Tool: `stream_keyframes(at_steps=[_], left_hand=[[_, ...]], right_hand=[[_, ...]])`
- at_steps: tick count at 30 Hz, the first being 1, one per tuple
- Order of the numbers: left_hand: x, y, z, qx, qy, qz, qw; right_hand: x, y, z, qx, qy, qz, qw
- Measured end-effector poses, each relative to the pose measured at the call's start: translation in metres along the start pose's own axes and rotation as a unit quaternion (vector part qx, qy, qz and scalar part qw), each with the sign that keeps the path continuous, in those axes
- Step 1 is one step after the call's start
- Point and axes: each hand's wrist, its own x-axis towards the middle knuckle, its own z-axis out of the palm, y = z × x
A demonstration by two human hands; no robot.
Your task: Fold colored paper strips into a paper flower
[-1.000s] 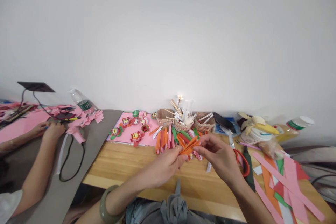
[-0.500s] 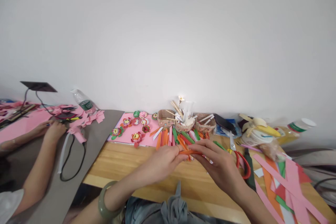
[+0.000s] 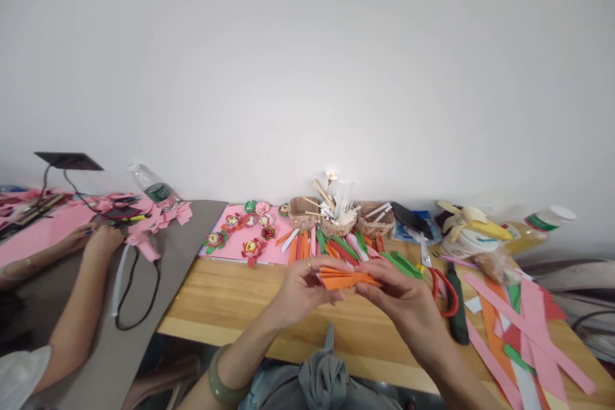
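Between both hands I hold a folded stack of orange paper strips (image 3: 343, 278) above the wooden table. My left hand (image 3: 307, 285) pinches the stack's left end, a ring on one finger and a green bangle at the wrist. On the other end, my right hand (image 3: 394, 285) grips it between thumb and fingers. Just behind lie green, pink, white and orange paper strips (image 3: 302, 246). Red-handled scissors (image 3: 435, 278) rest to the right of my right hand. Several paper flowers (image 3: 251, 246) sit on a pink sheet (image 3: 230, 253) at the back left.
Small woven baskets (image 3: 305, 213) stand by the wall, with sticks and white strips. A dark green tool (image 3: 459, 311), loose pink strips (image 3: 538, 333) and a tub (image 3: 471, 246) are at right. At left, a co-worker's hands (image 3: 100, 240) work near a pink glue gun (image 3: 143, 245).
My hands have tilted the orange paper so its folded layers show more clearly. My left forearm has shifted to the right.
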Motion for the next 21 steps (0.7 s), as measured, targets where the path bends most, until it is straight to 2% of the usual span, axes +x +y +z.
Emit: stream_keyframes(at_steps=[3,7,11,17,21], left_hand=[[-0.004,0.004,-0.004,0.04,-0.038,0.006,0.998],[-0.007,0.009,-0.012,0.108,-0.128,0.019,0.986],[-0.007,0.01,-0.017,0.107,-0.181,0.018,0.978],[-0.005,0.003,-0.017,0.074,-0.185,0.0,0.98],[-0.004,-0.001,-0.016,0.074,-0.165,0.027,0.983]], right_hand=[[-0.003,0.0,-0.001,0.016,-0.01,0.021,1.0],[-0.003,-0.001,-0.003,0.059,-0.077,0.067,0.993],[-0.001,-0.002,-0.005,0.087,-0.113,0.103,0.984],[0.001,-0.008,-0.01,0.041,-0.114,0.069,0.99],[-0.001,-0.01,-0.012,0.015,-0.109,0.044,0.993]])
